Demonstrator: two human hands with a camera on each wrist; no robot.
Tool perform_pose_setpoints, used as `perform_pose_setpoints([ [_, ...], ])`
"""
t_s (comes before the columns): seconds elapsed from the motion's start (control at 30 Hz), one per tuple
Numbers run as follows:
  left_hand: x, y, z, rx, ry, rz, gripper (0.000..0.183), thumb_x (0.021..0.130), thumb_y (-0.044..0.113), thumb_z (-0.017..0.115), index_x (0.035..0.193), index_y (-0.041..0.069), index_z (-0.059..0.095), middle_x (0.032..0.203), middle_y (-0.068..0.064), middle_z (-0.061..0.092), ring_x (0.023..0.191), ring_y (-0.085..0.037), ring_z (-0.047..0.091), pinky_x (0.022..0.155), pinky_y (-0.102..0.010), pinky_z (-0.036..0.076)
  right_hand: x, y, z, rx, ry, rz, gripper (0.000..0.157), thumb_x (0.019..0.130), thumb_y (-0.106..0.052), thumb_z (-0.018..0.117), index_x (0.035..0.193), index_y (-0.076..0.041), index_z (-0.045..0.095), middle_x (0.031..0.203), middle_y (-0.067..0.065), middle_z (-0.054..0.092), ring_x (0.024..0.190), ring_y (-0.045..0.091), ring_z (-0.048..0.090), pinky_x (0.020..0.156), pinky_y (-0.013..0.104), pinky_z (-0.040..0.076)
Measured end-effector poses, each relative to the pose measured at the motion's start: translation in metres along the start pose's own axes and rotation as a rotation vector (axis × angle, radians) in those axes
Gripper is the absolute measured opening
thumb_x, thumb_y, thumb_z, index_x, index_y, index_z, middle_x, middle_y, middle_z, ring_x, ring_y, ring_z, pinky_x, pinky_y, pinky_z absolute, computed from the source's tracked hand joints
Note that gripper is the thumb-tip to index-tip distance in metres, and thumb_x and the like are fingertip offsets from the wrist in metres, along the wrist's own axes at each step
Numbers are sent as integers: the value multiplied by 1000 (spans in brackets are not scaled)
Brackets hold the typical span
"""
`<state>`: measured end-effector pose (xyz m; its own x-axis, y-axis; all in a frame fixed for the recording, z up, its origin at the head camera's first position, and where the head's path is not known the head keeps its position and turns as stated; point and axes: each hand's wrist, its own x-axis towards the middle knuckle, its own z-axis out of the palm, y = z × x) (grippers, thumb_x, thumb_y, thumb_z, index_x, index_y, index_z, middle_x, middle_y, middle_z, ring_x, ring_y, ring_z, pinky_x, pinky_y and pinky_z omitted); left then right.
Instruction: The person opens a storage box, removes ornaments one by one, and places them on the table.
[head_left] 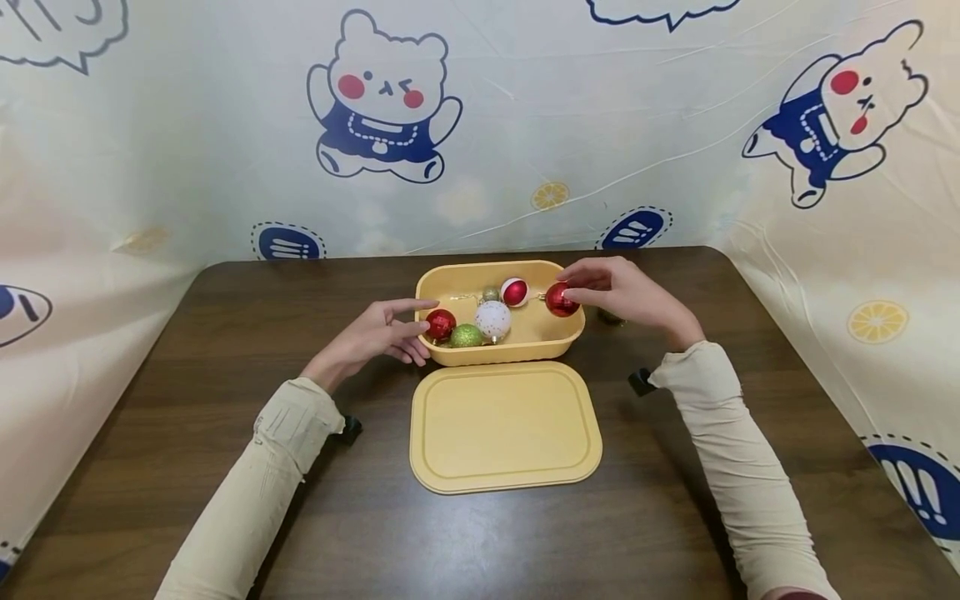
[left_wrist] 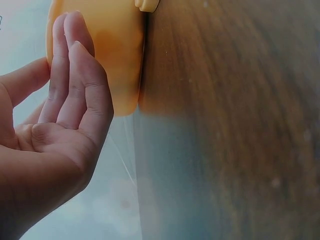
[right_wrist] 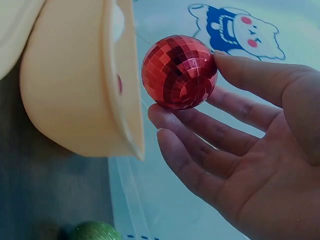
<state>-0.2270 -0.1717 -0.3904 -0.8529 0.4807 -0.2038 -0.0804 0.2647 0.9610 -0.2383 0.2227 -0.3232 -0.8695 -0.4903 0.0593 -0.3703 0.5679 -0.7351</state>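
My right hand pinches a shiny red Christmas bauble over the right end of a yellow plastic box. In the right wrist view the bauble's mirrored facets show, with thumb and fingertips around it. My left hand is at the box's left end, its fingers fairly straight along the outer wall and others reaching over the rim. Just inside, near those fingertips, sits another red bauble. Beside it lie a green glitter bauble, a white speckled one, a red-and-white one and a small gold-green one.
The flat yellow lid lies on the dark wooden table in front of the box. A green bauble rests on the table right of the box, mostly hidden under my right hand in the head view. A printed curtain hangs behind.
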Motion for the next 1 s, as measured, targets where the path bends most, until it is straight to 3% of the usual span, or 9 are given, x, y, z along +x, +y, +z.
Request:
perform_pose_setpoints([
  [0.2, 0, -1, 0, 6, 0, 4, 52, 101, 17, 61, 149, 8, 45, 86, -21, 73, 75, -30, 73, 76, -46, 60, -8, 4, -16, 6, 47, 46, 33, 94, -26, 72, 123, -11, 67, 116, 6, 70, 107, 20, 66, 96, 37, 52],
  [0.47, 1, -2, 0, 5, -2, 7, 52, 100, 17, 61, 149, 9, 45, 86, -21, 73, 75, -30, 73, 76, -46, 60, -17, 18, -36, -35, 127, 77, 38, 92, -22, 73, 126, -7, 65, 117, 12, 69, 108, 23, 65, 85, 13, 49],
  [0.63, 1, -3, 0, 4, 5, 7, 52, 100, 19, 63, 148, 10, 46, 86, -21, 73, 75, -30, 73, 75, -45, 60, -23, 32, -47, -71, 158, 98, 37, 94, -20, 72, 126, -4, 65, 118, 16, 69, 107, 24, 66, 83, 11, 48],
  [0.83, 0, -1, 0, 5, 6, -4, 53, 100, 20, 63, 149, 10, 46, 86, -21, 73, 75, -30, 72, 76, -45, 60, -37, 48, -64, -86, 196, 145, 40, 94, -19, 71, 129, -2, 62, 123, 20, 67, 105, 15, 65, 81, 9, 47],
  [1.0, 0, -1, 0, -4, 2, 3, 53, 100, 21, 62, 149, 9, 46, 86, -22, 72, 75, -30, 72, 76, -46, 60, -43, 65, -72, -109, 202, 186, 42, 94, -19, 71, 130, 1, 61, 123, 24, 65, 109, 27, 65, 78, 8, 46],
])
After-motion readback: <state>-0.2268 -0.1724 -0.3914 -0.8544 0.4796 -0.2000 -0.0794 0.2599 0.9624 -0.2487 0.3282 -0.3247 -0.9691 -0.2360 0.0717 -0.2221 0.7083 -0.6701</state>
